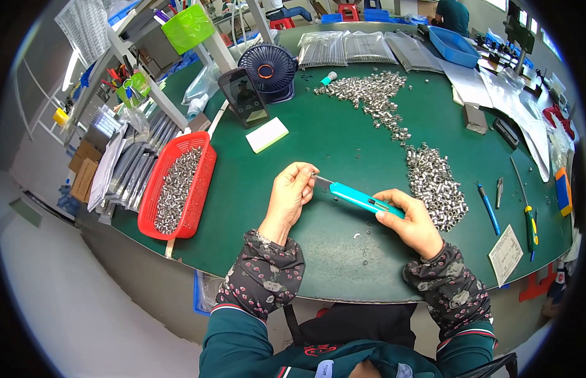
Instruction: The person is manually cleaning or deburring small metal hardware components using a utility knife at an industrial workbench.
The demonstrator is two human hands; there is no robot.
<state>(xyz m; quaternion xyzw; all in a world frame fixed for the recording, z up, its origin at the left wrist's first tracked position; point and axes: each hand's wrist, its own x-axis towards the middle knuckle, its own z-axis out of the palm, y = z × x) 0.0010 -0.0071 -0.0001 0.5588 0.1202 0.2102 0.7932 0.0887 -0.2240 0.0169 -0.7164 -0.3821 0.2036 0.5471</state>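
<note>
My right hand (411, 222) grips a turquoise utility knife (363, 198) by its handle, thumb near the slider. Its extended blade points left toward my left hand (289, 194). There the thumb and forefinger pinch a small metal ring (313, 174), and the blade tip is at it; whether it touches I cannot tell. To the right of the knife lies a heap of short metal sleeves (435, 186). A second spread of small metal parts (368, 94) lies farther back. Tiny dark scraps are scattered on the green table (330, 264) below the knife.
A red basket (208, 165) of metal parts stands at the left. Behind it are a phone (243, 97), a fan (267, 68) and a sticky-note pad (267, 135). At the right lie a blue pen (488, 208), a screwdriver (531, 228) and a paper slip (506, 256). A blue tray (453, 46) sits far back.
</note>
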